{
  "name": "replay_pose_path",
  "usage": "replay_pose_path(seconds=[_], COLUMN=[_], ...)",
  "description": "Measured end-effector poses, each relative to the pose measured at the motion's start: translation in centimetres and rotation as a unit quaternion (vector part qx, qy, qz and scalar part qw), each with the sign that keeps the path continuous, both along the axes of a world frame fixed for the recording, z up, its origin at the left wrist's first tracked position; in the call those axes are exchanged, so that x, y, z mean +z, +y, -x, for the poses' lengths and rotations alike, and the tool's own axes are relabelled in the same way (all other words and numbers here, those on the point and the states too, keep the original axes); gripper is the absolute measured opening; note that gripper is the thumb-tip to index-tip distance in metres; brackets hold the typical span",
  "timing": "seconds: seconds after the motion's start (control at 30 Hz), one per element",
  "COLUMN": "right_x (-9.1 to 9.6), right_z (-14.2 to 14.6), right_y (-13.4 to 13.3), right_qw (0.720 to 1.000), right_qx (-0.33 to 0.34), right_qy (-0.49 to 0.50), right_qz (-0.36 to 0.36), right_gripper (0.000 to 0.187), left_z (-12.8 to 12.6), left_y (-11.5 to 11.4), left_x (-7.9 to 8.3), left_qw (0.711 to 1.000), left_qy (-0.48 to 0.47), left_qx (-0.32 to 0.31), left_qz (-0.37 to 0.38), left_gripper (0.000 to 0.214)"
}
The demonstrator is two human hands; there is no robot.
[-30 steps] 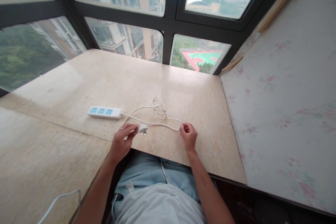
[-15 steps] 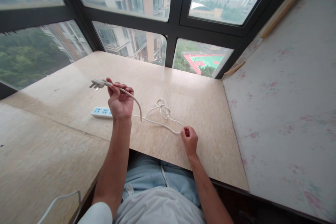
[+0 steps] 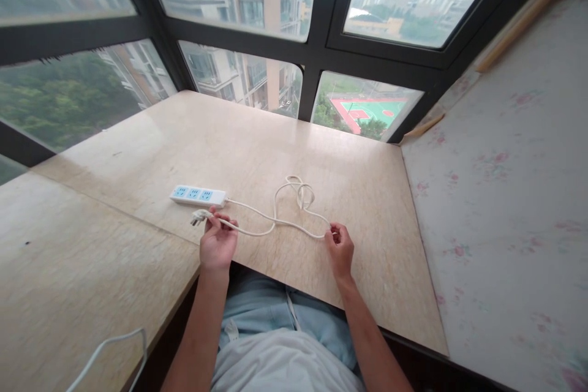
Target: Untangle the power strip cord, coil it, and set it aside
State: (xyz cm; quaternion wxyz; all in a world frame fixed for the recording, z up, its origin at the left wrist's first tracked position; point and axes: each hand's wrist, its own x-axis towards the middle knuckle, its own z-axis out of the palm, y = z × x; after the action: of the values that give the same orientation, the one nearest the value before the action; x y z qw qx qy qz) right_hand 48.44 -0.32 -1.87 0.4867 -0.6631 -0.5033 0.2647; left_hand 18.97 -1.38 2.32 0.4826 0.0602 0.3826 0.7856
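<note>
My left hand (image 3: 219, 243) is closed around the neck of a white power plug (image 3: 199, 216), with its prongs pointing left. Just beyond it, a white power strip (image 3: 198, 196) with blue socket faces lies flat on the stone ledge. From the strip's right end runs a white power cord (image 3: 257, 210), which loops loosely in the middle of the ledge. My right hand (image 3: 339, 249) pinches a bend of this cord between thumb and fingers, low over the surface. The cord's loops lie between my two hands.
The beige ledge (image 3: 151, 128) meets dark-framed windows (image 3: 316, 89) at the back. A wall with flowered paper (image 3: 496, 214) borders it on the right. Another white cable (image 3: 108, 343) hangs over the front edge at lower left.
My left hand has come down and toward me with the plug, uncovering the power strip. My right hand keeps its pinch on the cord. The camera view has shifted slightly.
</note>
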Motion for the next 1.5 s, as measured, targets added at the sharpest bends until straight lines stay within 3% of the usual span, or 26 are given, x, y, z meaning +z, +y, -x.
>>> replay_pose_path(seconds=[0.1,0.23,0.33,0.47,0.53,0.6,0.67,0.73,0.93,1.07,1.17,1.27,1.5], right_x=[-0.1,-0.1,-0.2,-0.2,-0.1,-0.1,-0.1,0.0,0.2,0.3,1.1,2.6,6.1], right_z=[-0.3,-0.7,-0.8,-0.9,-1.0,-1.2,-1.3,-1.4,-1.4,-1.4,-1.2,-0.5,2.3], right_y=[0.2,0.5,0.5,0.4,0.2,0.0,-0.2,-0.4,-0.8,-0.9,-1.0,-1.0,0.5], right_qw=[1.0,0.998,0.997,0.996,0.995,0.995,0.995,0.995,0.998,0.997,0.995,0.987,0.966], right_qx=[0.001,0.011,0.014,0.022,0.032,0.044,0.057,0.063,0.068,0.072,0.058,0.053,0.161], right_qy=[0.02,0.05,0.065,0.078,0.083,0.084,0.079,0.07,0.013,-0.022,-0.074,-0.122,-0.149], right_qz=[0.007,0.021,0.03,0.034,0.036,0.037,0.032,0.023,0.002,-0.006,-0.039,-0.087,-0.138], right_gripper=[0.028,0.032,0.034,0.036,0.036,0.036,0.036,0.034,0.029,0.028,0.028,0.025,0.021], left_z=[-0.7,-2.3,-3.4,-4.0,-3.9,-3.7,-3.6,-3.6,-3.8,-3.7,-3.6,-3.6,-4.7], left_y=[-1.7,-3.7,-4.6,-4.0,-3.2,-2.4,-1.6,-0.9,1.5,2.1,1.3,-0.2,-1.6], left_x=[-1.6,-1.7,-1.2,-0.3,0.1,0.5,0.9,1.0,0.6,0.5,0.8,1.3,2.3], left_qw=[0.993,0.983,0.978,0.954,0.923,0.875,0.825,0.793,0.742,0.673,0.635,0.632,0.687], left_qy=[0.052,0.033,0.033,0.095,0.179,0.296,0.404,0.473,0.568,0.656,0.693,0.697,0.672], left_qx=[0.011,0.027,-0.037,-0.156,-0.209,-0.246,-0.26,-0.256,-0.235,-0.216,-0.202,-0.17,-0.162], left_qz=[0.105,0.18,0.201,0.239,0.269,0.294,0.298,0.287,0.268,0.266,0.276,0.293,0.224], left_gripper=[0.018,0.012,0.007,0.003,0.008,0.012,0.014,0.017,0.023,0.029,0.031,0.036,0.034])
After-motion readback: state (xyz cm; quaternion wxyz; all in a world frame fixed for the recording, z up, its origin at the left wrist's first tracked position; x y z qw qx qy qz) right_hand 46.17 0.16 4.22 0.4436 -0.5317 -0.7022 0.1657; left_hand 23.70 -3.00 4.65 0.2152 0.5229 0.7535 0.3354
